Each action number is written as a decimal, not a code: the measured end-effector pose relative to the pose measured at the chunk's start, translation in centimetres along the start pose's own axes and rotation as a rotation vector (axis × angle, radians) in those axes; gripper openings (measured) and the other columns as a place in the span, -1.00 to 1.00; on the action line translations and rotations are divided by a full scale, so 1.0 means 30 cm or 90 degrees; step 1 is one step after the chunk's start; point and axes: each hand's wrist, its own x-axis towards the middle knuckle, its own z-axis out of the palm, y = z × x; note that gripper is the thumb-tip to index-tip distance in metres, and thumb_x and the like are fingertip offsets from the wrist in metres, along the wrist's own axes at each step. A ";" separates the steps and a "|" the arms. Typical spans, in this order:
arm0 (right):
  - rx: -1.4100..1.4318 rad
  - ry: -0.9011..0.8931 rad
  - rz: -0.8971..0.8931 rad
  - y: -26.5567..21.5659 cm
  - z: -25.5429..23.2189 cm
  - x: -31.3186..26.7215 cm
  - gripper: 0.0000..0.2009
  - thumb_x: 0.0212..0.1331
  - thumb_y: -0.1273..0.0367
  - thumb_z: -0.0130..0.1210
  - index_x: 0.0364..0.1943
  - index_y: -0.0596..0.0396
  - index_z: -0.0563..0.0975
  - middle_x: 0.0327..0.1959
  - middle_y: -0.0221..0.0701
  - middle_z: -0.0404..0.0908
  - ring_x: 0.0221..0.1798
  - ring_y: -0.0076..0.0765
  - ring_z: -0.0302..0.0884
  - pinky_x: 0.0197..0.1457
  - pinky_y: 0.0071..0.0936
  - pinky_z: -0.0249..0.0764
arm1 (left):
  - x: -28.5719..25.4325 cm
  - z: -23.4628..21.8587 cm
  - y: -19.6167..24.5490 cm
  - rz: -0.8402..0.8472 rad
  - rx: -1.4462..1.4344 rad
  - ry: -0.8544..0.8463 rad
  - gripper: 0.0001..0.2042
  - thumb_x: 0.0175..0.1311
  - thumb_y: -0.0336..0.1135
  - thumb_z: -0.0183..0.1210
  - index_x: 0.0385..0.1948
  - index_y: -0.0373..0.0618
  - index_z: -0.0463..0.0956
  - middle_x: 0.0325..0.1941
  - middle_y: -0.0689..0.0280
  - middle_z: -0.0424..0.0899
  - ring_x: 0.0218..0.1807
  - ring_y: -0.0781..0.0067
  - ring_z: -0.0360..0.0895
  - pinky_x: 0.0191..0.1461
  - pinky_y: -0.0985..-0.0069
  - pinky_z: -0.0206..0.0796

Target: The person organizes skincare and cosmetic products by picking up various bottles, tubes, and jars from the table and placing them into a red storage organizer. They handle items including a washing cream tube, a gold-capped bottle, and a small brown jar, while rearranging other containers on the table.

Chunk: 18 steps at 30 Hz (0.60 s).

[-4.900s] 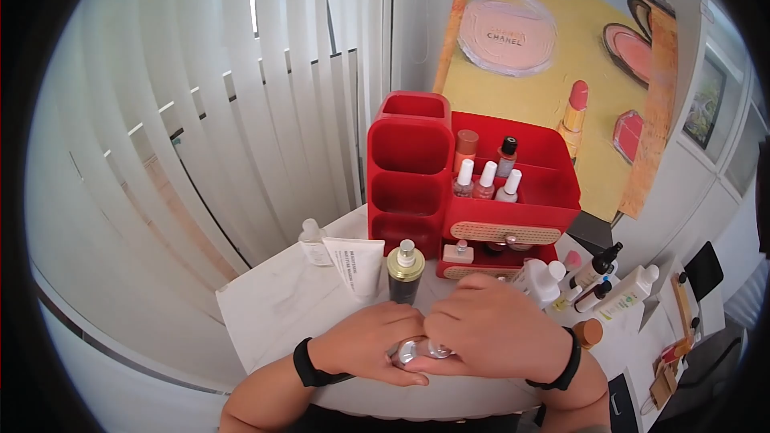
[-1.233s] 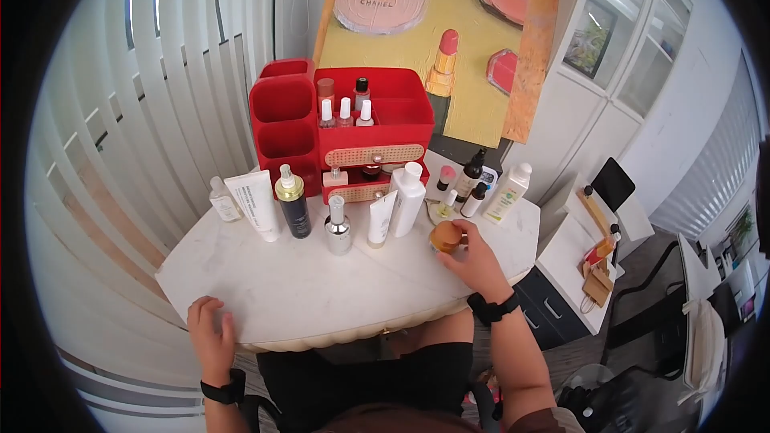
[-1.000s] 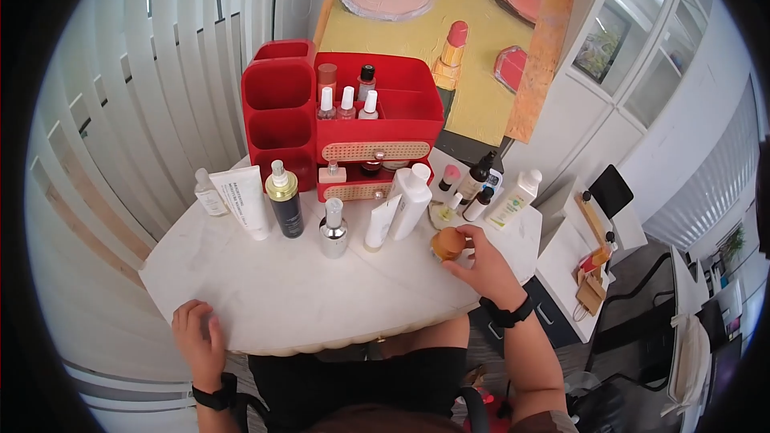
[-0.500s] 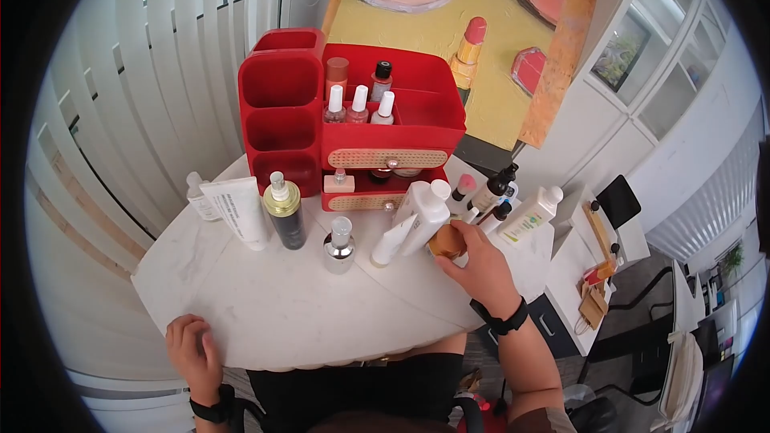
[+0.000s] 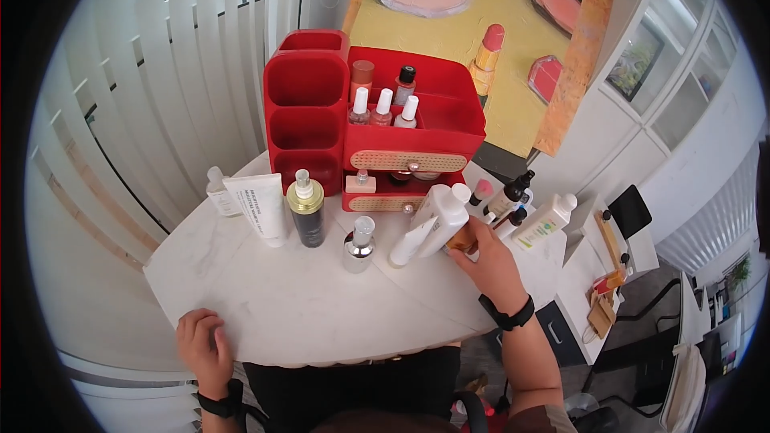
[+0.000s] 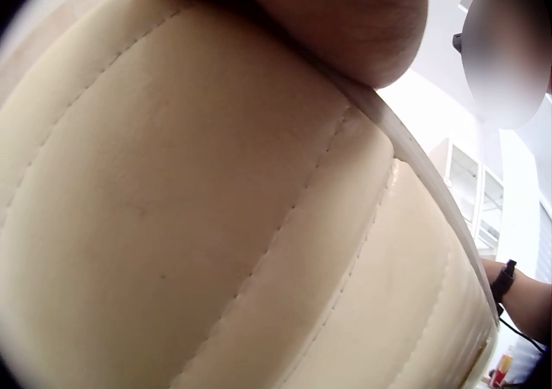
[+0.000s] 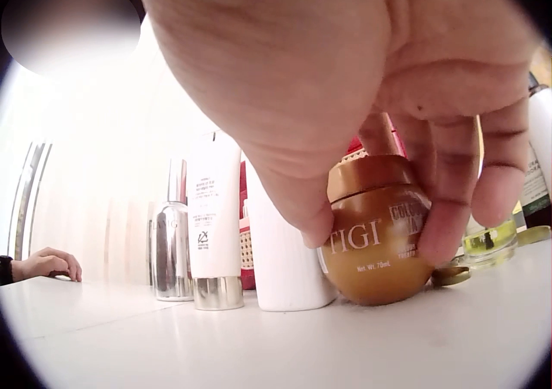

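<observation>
My right hand [image 5: 492, 263] grips a round amber jar [image 7: 376, 234] between thumb and fingers; in the right wrist view the jar stands upright on the white tabletop [image 7: 259, 346]. Directly left of it is a large white bottle [image 5: 446, 224], with a white tube [image 5: 409, 245] beside that. Farther left stands a silver bottle with a clear cap [image 5: 359, 252]. My left hand [image 5: 204, 349] rests at the table's front left edge with fingers loosely bent, holding nothing. In the left wrist view only part of this hand [image 6: 345, 18] shows, above the cream padded table side.
A red organizer [image 5: 417, 140] with nail polish bottles stands at the back. Left of centre are a dark bottle with gold collar [image 5: 308, 220], a white tube [image 5: 263, 212] and a small clear bottle [image 5: 220, 192]. Several bottles, one white [image 5: 547, 220], stand at the right.
Both hands were together around a shiny item; they are now apart. The silver bottle stands on the table. My right hand has moved the amber jar closer to the large white bottle.
</observation>
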 end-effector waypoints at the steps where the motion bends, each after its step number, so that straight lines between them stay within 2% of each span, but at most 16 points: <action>1: 0.001 0.000 -0.003 -0.001 -0.003 -0.003 -0.37 0.18 0.26 0.32 0.32 0.13 0.38 0.14 -0.23 0.58 -0.14 -0.15 0.67 -0.05 -0.29 0.61 | 0.001 0.000 0.002 0.001 -0.002 0.000 -0.94 0.14 -0.47 0.12 -0.37 -0.20 0.53 -0.16 0.13 0.61 -0.06 0.01 0.52 0.06 0.23 0.35; 4: 0.024 0.027 -0.009 -0.018 -0.026 -0.020 -0.44 0.18 0.28 0.32 0.26 0.11 0.44 0.12 -0.24 0.59 -0.23 -0.19 0.67 -0.13 -0.32 0.61 | 0.000 -0.002 -0.004 -0.002 -0.010 -0.006 -0.94 0.12 -0.49 0.12 -0.38 -0.20 0.52 -0.16 0.13 0.61 -0.06 0.01 0.53 0.07 0.23 0.35; 6: 0.034 0.079 0.027 -0.042 -0.075 -0.037 -0.54 0.17 0.30 0.33 0.15 0.10 0.53 0.07 -0.25 0.62 -0.35 -0.27 0.64 -0.24 -0.38 0.58 | 0.001 -0.008 0.002 -0.006 -0.013 -0.009 -0.93 0.11 -0.50 0.12 -0.38 -0.20 0.52 -0.17 0.14 0.61 -0.06 0.02 0.53 0.07 0.23 0.34; 7: 0.056 0.161 0.010 -0.029 -0.083 -0.048 -0.65 0.14 0.39 0.35 0.02 0.11 0.60 0.02 -0.26 0.64 -0.46 -0.34 0.59 -0.34 -0.43 0.54 | 0.003 -0.008 0.004 -0.009 -0.020 -0.012 -0.93 0.10 -0.51 0.12 -0.38 -0.20 0.52 -0.17 0.14 0.61 -0.07 0.02 0.52 0.06 0.23 0.34; 8: 0.057 0.159 0.006 -0.036 -0.102 -0.053 -0.65 0.14 0.39 0.35 0.02 0.11 0.60 0.02 -0.26 0.64 -0.46 -0.34 0.59 -0.34 -0.43 0.54 | 0.003 -0.008 0.003 -0.013 -0.018 -0.009 -0.93 0.10 -0.51 0.12 -0.38 -0.20 0.52 -0.17 0.14 0.61 -0.07 0.02 0.52 0.06 0.23 0.34; 11: 0.110 0.178 -0.166 -0.134 -0.191 -0.080 -0.68 0.08 0.57 0.33 -0.03 0.12 0.61 0.01 -0.27 0.64 -0.46 -0.39 0.60 -0.36 -0.47 0.53 | 0.002 -0.001 0.002 0.010 -0.016 0.009 -0.90 0.03 -0.51 0.14 -0.39 -0.20 0.53 -0.21 0.17 0.61 -0.11 0.04 0.52 0.01 0.23 0.33; 12: 0.110 0.180 -0.163 -0.190 -0.198 -0.073 -0.68 0.08 0.57 0.33 -0.03 0.12 0.61 0.01 -0.27 0.64 -0.46 -0.39 0.60 -0.36 -0.47 0.53 | 0.002 -0.003 0.002 0.006 -0.014 0.007 -0.90 0.03 -0.51 0.14 -0.39 -0.19 0.53 -0.20 0.17 0.61 -0.10 0.04 0.52 0.02 0.23 0.33; 14: 0.094 0.123 -0.248 -0.295 -0.191 -0.040 -0.70 0.15 0.50 0.30 0.00 0.10 0.61 0.03 -0.30 0.64 -0.38 -0.31 0.65 -0.32 -0.45 0.57 | 0.003 -0.004 0.001 0.004 -0.013 0.007 -0.90 0.03 -0.52 0.14 -0.39 -0.19 0.53 -0.20 0.17 0.61 -0.10 0.04 0.52 0.02 0.23 0.33; 18: -0.016 0.103 -0.271 -0.348 -0.110 0.030 -0.71 0.22 0.43 0.25 0.03 0.05 0.61 0.08 -0.36 0.64 -0.28 -0.20 0.67 -0.26 -0.38 0.59 | -0.008 -0.005 -0.007 0.013 -0.009 0.012 -0.89 0.03 -0.51 0.15 -0.38 -0.16 0.54 -0.18 0.19 0.63 -0.08 0.05 0.53 0.02 0.23 0.34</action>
